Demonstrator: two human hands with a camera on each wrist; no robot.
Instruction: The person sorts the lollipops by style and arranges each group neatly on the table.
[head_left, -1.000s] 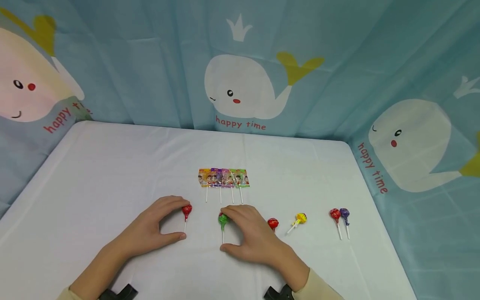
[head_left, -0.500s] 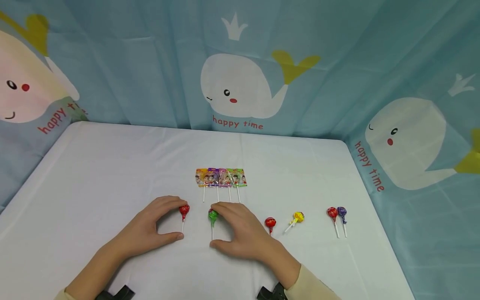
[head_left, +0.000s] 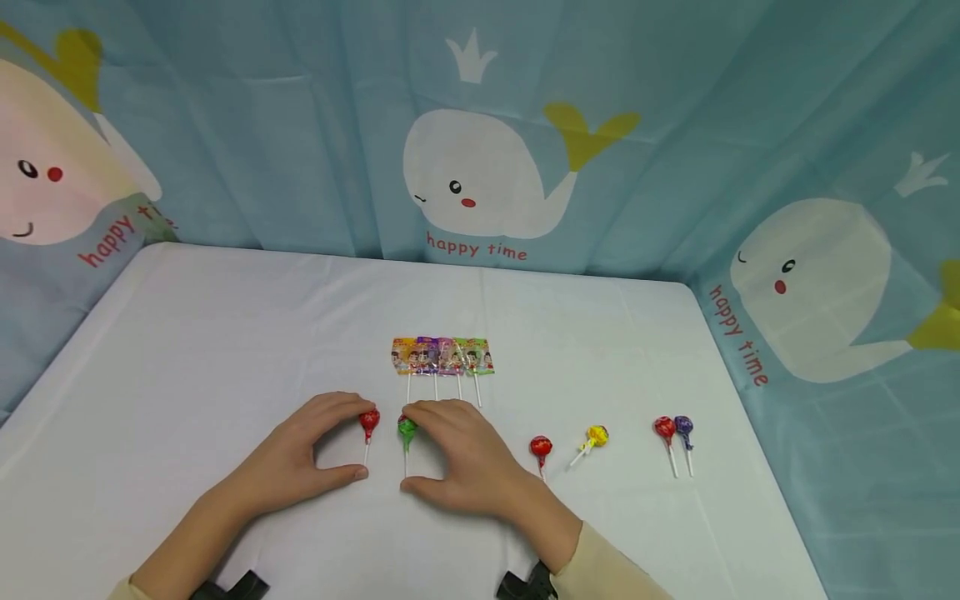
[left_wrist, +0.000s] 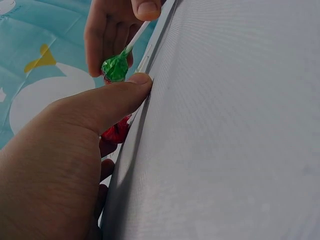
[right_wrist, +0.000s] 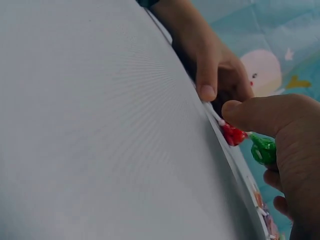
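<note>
A blue curtain (head_left: 315,167) with big white whales (head_left: 480,175) hangs behind a table (head_left: 225,333) with a white top. Over the table are two hands, bent like a letter C. The left hand (head_left: 315,454) holds a red lollipop (head_left: 369,421) end to end, with its fingertips on the candy and its thumb at the bottom of the stick. The right hand (head_left: 472,458) grips a green lollipop (head_left: 407,429) the same way. The two lollipops stand side by side, near each other but apart, sticks toward the person.

Just past the right hand is a row of four flat lollipops (head_left: 442,356), in orange, purple, pink and green wrappers. Near the right wrist lies another red lollipop (head_left: 541,447), and next along is a yellow lollipop (head_left: 597,436), tipped sideways. Farther right, a third red lollipop (head_left: 665,427) lies close beside a purple lollipop (head_left: 684,425).
</note>
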